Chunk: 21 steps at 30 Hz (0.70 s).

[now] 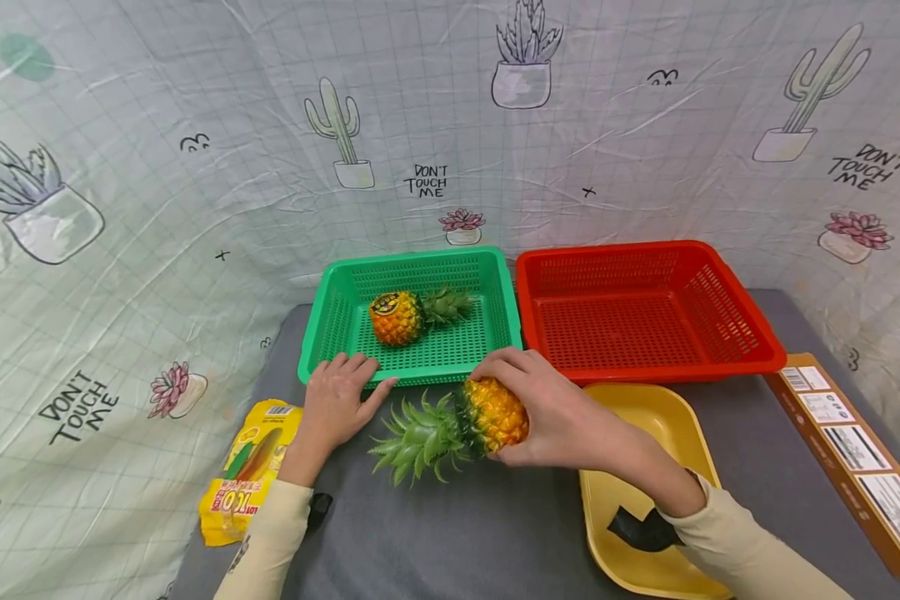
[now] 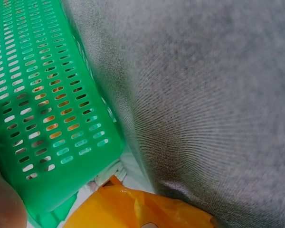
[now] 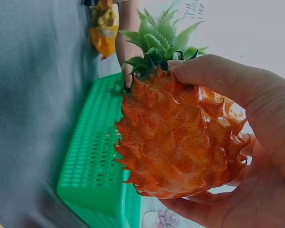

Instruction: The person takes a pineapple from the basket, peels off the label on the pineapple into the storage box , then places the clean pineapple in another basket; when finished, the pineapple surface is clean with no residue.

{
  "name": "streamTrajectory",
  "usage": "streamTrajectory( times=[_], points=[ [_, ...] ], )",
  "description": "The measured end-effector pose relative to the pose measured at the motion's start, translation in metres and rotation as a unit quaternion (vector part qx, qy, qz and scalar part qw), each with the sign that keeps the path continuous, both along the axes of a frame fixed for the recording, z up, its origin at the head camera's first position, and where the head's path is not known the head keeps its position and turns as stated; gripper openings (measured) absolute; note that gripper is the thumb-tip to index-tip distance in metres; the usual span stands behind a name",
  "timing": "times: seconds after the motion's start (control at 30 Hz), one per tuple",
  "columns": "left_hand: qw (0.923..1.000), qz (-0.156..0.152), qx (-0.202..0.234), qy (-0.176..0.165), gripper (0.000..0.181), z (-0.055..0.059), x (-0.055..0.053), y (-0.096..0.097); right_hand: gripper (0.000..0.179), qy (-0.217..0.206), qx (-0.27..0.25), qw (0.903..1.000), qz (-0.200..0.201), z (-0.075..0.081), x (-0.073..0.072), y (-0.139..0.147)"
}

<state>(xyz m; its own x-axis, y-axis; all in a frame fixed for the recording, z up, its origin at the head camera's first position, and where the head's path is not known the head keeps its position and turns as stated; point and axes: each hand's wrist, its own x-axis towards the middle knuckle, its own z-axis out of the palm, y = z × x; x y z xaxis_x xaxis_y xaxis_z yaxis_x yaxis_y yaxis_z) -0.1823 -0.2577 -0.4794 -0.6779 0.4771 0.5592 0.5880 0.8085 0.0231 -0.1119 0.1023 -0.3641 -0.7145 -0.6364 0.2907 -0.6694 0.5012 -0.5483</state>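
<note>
Left of your left fingers and nearer your body, a yellow packet (image 1: 249,477) lies beside your forearm, which partly covers it. Your left hand (image 1: 336,400) rests on the near rim of the green basket (image 1: 412,273), fingers loose and spread, thumb out to the side, grasping nothing that the views show. Just beyond those fingertips, inside the basket, one pineapple (image 1: 396,319) lies on its side, leaves pointing right.

Right of your left thumb, the leaves of a second pineapple (image 1: 501,414) reach back toward it without touching. Your right hand (image 1: 562,408) grasps that fruit by its body, thumb on one side and fingers curled round the other, just in front of the basket's near rim. The step in hand looks like carrying the fruit; the next move would seem to call for lifting it over the rim, leaves clear of your left thumb, then loosening your grip gently once it is supported. Which container it is meant for, you cannot tell from this.

Beyond and right of your right fingers sits the red basket (image 1: 615,325); beneath that forearm, the yellow tray (image 1: 607,517); farthest right, a long cardboard box (image 1: 858,462).
</note>
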Motion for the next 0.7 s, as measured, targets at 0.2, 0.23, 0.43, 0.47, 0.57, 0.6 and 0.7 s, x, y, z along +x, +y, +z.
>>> streamTrajectory(
  times=[0.2, 0.23, 0.43, 0.47, 0.57, 0.6, 0.7],
  points=[
    [1.0000, 0.002, 0.001, -0.005, 0.045, 0.000, 0.000, 0.001, 0.078, 0.000, -0.005, 1.0000, -0.008, 0.004, -0.001, 0.006],
    [1.0000, 0.003, 0.001, -0.005, 0.047, 0.000, 0.000, 0.001, 0.078, 0.000, -0.007, 0.9999, -0.009, 0.005, -0.001, 0.007],
    [0.9999, 0.005, 0.000, -0.010, 0.056, 0.000, 0.000, 0.001, 0.078, -0.007, -0.019, 0.9997, -0.014, 0.012, -0.003, 0.014],
    [0.9999, 0.005, 0.000, -0.011, 0.056, 0.000, 0.000, 0.001, 0.078, -0.007, -0.020, 0.9997, -0.014, 0.013, -0.004, 0.016],
    [0.9999, 0.006, -0.001, -0.013, 0.055, 0.001, 0.000, 0.000, 0.079, -0.004, -0.023, 0.9996, -0.015, 0.015, -0.005, 0.020],
    [0.9999, 0.006, -0.001, -0.012, 0.055, 0.001, 0.000, 0.000, 0.079, -0.003, -0.022, 0.9996, -0.016, 0.016, -0.006, 0.022],
    [1.0000, 0.002, -0.001, -0.009, 0.053, 0.001, 0.000, 0.000, 0.080, -0.002, -0.020, 0.9996, -0.022, 0.017, -0.008, 0.026]
  ],
)
